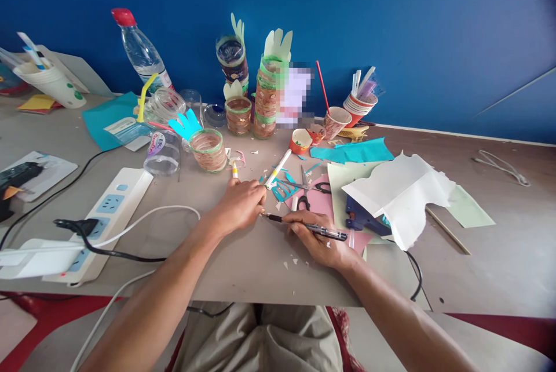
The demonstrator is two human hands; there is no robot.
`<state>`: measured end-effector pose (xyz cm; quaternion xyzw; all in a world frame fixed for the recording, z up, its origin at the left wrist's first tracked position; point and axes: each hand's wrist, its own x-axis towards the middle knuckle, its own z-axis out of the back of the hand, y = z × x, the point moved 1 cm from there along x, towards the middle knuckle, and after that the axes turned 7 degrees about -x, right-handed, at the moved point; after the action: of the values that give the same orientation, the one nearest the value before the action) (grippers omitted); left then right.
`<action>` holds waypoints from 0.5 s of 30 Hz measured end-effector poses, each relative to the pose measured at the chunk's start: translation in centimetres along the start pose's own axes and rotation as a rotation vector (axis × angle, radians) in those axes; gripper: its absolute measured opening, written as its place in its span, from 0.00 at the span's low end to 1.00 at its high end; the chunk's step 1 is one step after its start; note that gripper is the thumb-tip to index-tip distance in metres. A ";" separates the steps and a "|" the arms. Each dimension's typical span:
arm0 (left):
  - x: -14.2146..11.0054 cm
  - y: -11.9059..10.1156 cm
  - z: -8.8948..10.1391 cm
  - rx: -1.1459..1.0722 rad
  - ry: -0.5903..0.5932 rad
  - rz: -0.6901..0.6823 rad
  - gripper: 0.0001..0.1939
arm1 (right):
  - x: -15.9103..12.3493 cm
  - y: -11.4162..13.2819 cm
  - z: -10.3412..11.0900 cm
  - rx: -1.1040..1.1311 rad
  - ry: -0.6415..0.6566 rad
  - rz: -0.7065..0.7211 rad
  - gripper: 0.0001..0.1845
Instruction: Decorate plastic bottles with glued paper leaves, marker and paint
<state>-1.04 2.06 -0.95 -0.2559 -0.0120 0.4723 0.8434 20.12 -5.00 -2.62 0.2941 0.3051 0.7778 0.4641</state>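
Note:
My right hand grips a black gel pen, its tip pointing left and close to the fingertips of my left hand. My left hand is closed low over the table, and whatever lies between its fingers is hidden or too small to name. Just beyond its knuckles, a white marker with a yellow band slants away. A small yellow-and-white marker end shows behind the same hand. Black-handled scissors lie open on blue paper scraps and pink paper.
A white power strip with cables lies left. Decorated jars, a tall decorated container and a red-capped bottle stand at the back. Right are a paper cup, white crumpled paper and a wooden stick.

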 end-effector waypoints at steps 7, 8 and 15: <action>0.1 0.1 -0.1 -0.009 -0.005 -0.002 0.02 | 0.0 0.0 -0.2 -0.004 -0.023 0.005 0.14; 0.2 0.2 -0.2 -0.011 -0.009 -0.005 0.02 | 0.0 0.0 -0.2 0.007 -0.026 0.010 0.15; 0.5 0.9 -0.4 -0.101 -0.024 -0.013 0.04 | -0.3 -1.0 0.0 0.222 -0.158 -0.047 0.19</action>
<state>-1.36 2.62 -1.78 -0.2923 -0.0477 0.4688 0.8322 20.77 -4.90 -3.40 0.3966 0.3586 0.7028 0.4693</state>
